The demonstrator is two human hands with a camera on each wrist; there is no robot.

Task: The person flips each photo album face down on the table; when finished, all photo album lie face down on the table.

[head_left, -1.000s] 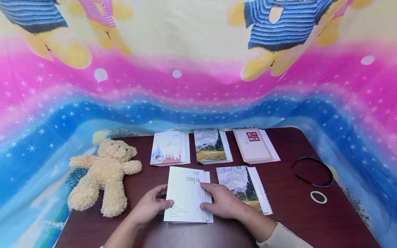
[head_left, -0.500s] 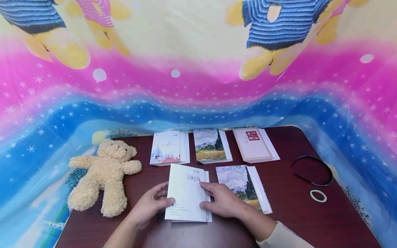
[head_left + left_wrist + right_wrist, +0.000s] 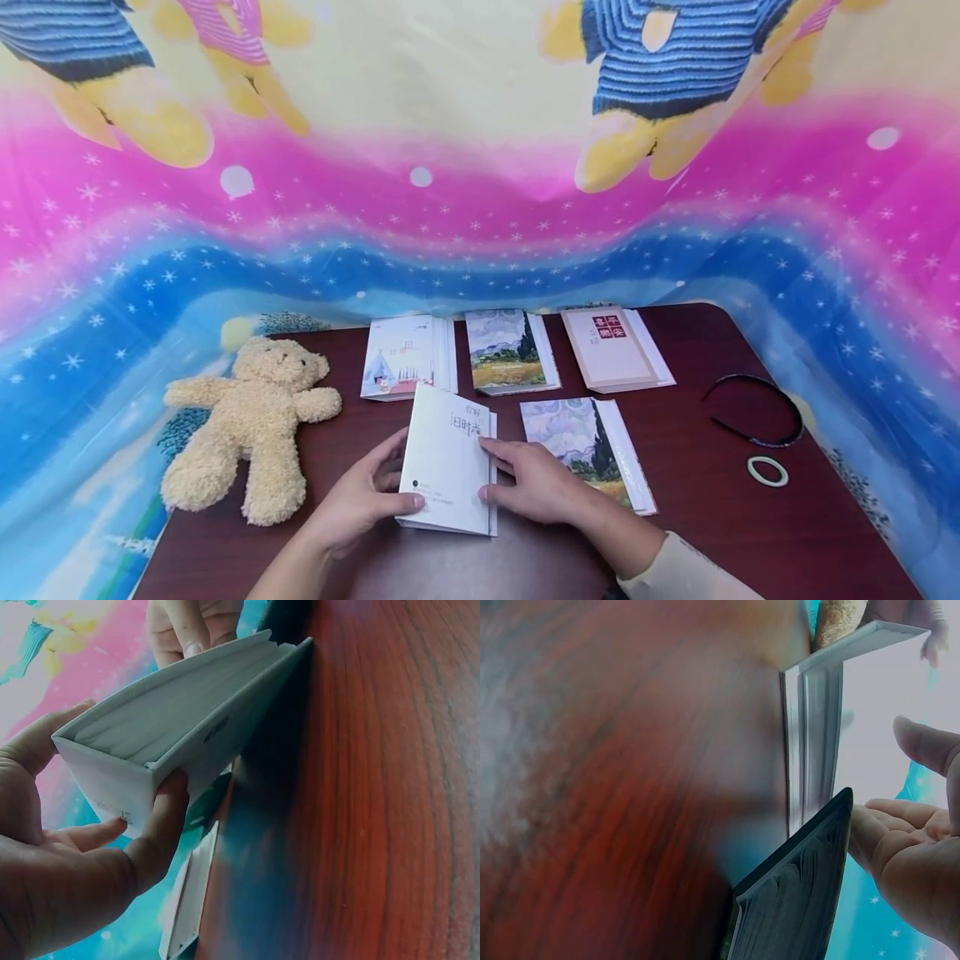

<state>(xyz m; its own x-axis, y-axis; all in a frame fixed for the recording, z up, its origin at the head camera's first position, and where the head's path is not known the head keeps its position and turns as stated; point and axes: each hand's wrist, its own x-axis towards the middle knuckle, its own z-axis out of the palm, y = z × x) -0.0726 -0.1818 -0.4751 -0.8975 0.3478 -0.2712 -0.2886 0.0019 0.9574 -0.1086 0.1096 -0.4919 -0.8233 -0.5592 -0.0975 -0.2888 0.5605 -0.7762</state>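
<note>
A white photo album [image 3: 450,467] with dark lettering on its cover tilts over the table's front middle, its upper end raised. My left hand [image 3: 367,492] grips it by the spine, thumb on the front cover and fingers round the back. In the left wrist view the album [image 3: 180,705] shows its thick spine and packed pages. Fingertips and thumb of my right hand [image 3: 536,483] lie at the album's right edge, fingers fairly straight. The right wrist view shows that hand [image 3: 915,832] with thumb and fingers spread. Beside it lies an album with a painted landscape cover [image 3: 577,450].
Along the back of the dark red table [image 3: 675,533] lie a tent-print album [image 3: 397,358], another landscape album [image 3: 506,354] and a beige album [image 3: 611,350]. A teddy bear [image 3: 255,425] lies at left. A black headband [image 3: 787,417] and a pale ring [image 3: 767,472] are at right.
The white album has tipped up more steeply, its top edge rising and its right side turning in to the left. My left hand stays on its spine; the right hand shifts slightly left.
</note>
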